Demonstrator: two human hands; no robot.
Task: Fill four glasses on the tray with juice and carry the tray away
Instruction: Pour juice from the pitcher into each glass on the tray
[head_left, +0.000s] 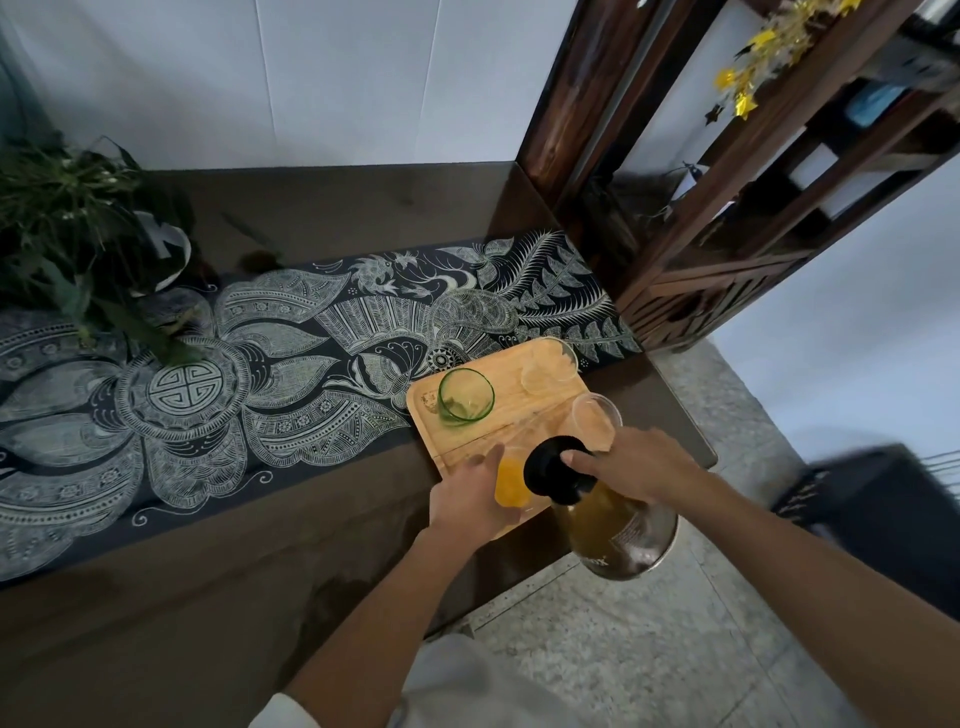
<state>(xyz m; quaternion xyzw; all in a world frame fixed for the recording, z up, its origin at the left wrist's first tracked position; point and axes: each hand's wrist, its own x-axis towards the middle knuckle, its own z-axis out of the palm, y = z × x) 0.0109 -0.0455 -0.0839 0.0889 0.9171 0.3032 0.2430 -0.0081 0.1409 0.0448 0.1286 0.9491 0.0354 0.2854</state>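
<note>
A wooden tray (511, 382) lies at the table's right end. On it stand a green-rimmed glass (466, 396) at the left, a clear glass (549, 365) at the far right and another clear glass (596, 420) on the right; all three look empty. At the tray's near edge, my left hand (470, 499) grips a glass holding orange juice (511, 483). My right hand (636, 462) holds a glass jug of juice (610, 525) with a black lid, tilted with its lid over that glass.
A dark patterned runner (260, 374) covers the brown table (208, 571). A potted plant (78, 228) stands at the far left. A dark wooden shelf unit (727, 208) rises right of the table. A black object (893, 514) sits on the speckled floor (649, 649).
</note>
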